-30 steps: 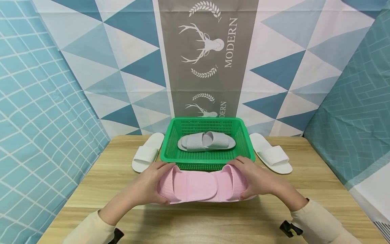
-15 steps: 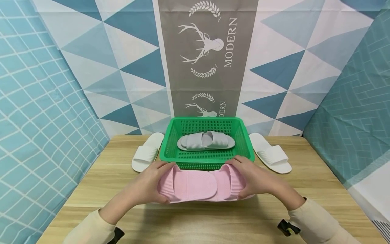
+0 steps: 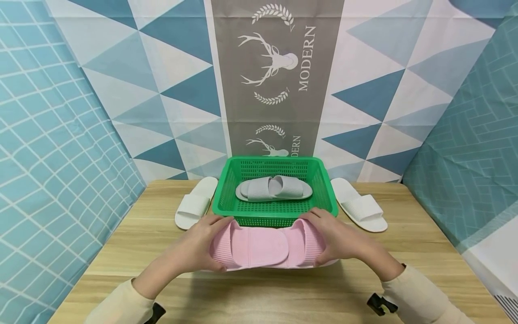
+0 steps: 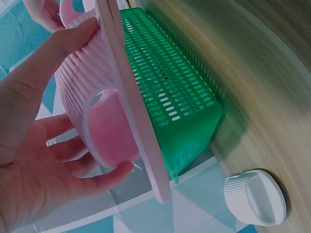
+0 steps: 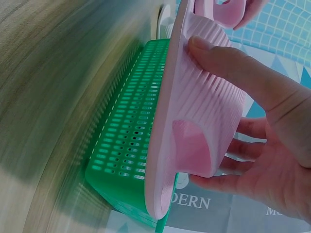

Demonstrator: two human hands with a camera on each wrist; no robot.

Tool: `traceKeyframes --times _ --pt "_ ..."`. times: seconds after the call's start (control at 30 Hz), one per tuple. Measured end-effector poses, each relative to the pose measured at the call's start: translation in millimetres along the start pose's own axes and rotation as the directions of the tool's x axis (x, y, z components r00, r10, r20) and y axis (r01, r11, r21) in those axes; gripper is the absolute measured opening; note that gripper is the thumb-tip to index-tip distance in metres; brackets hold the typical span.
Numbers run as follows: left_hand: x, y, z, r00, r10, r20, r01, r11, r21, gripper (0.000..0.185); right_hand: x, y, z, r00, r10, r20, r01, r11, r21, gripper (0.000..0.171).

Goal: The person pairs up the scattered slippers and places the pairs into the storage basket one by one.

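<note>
A pair of pink slippers point(image 3: 267, 245) overlaps end to end and hangs just above the wooden table point(image 3: 259, 297), in front of the green basket point(image 3: 275, 211). My left hand point(image 3: 198, 247) grips the left slipper's ribbed strap point(image 4: 80, 82), thumb over it and fingers underneath. My right hand point(image 3: 344, 240) grips the right slipper point(image 5: 204, 126) the same way. A grey pair of slippers point(image 3: 273, 188) lies inside the basket.
A white slipper point(image 3: 195, 202) lies on the table left of the basket, another white slipper point(image 3: 360, 204) to its right. Patterned cloth walls close in the table at the back and both sides.
Both hands and the pink slippers have stayed nearly in place, edging only slightly toward the basket.
</note>
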State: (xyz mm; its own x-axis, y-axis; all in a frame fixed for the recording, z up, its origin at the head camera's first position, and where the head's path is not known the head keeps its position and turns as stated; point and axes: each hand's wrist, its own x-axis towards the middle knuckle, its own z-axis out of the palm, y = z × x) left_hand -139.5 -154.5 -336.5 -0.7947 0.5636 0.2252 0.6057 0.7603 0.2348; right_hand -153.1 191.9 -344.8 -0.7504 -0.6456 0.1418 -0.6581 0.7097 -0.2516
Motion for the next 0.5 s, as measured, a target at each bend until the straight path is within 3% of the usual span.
traceKeyframes --times 0.5 --pt "0.4 1.4 -0.5 1.0 -0.013 0.013 0.013 1.0 -0.007 0.1 4.9 -5.0 0.5 1.0 -0.003 -0.006 0.003 1.0 0.0 0.094"
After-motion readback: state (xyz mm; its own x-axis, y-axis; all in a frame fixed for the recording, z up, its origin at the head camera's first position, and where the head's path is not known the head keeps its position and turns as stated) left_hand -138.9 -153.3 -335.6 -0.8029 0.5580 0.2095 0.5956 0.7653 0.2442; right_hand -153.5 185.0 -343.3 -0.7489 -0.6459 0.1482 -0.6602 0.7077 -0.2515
